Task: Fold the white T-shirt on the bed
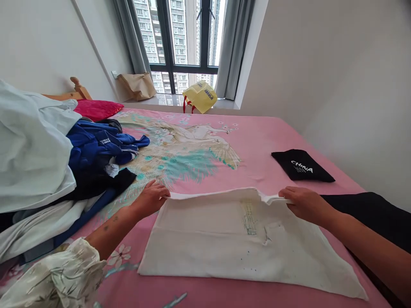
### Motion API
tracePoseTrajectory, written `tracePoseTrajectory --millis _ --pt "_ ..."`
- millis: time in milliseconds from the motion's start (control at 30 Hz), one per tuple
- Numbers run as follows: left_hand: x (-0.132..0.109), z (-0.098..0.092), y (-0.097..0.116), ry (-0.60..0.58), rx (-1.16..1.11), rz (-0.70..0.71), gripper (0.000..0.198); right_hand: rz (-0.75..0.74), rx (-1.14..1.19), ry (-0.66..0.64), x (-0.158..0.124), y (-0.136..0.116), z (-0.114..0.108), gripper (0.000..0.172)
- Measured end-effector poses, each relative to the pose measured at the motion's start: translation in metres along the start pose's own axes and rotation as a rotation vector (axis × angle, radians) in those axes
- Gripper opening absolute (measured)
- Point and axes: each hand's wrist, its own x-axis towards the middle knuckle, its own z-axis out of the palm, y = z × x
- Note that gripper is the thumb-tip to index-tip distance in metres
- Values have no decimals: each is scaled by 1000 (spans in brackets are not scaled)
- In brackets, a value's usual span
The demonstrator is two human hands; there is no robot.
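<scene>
A white garment [205, 239] is spread over the near part of the bed, with a faint greenish print and a few small dark specks showing on it. Whether it is a T-shirt I cannot tell. My left hand [154, 194] pinches its far left corner. At the far right corner my right hand [297, 199] grips the same edge, and the cloth bunches slightly beside the fingers. Between the two hands the far edge is held up a little, while the near edge lies flat on the pink bedsheet [257, 132].
Piled clothes lie on the left, including a blue garment [96, 143] and a large white cloth [28, 145]. A folded black shirt [300, 167] and a black cloth [369, 205] are at right. By the window sit a paper bag [138, 85] and a yellow bag [202, 96].
</scene>
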Motion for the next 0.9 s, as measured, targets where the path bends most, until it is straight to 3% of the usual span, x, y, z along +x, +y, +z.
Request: tracePoseTrajectory --millis 133,267,500,700,800,900 --pt "-45 17 6 -9 59 102 29 -25 72 -56 -47 -25 4 22" --pt "-63 38 6 -36 42 104 32 21 127 -121 -71 -42 19 31" --pt "-70 44 -1 43 -35 166 33 131 177 -5 -82 -40 27 32" --pt "-82 51 -7 40 -157 161 37 147 155 -6 -91 -39 45 35" --pt "-92 50 -8 133 -174 74 39 146 92 31 -94 -41 50 41" --pt "-102 50 -4 255 -108 35 37 143 -10 155 -97 -51 46 52"
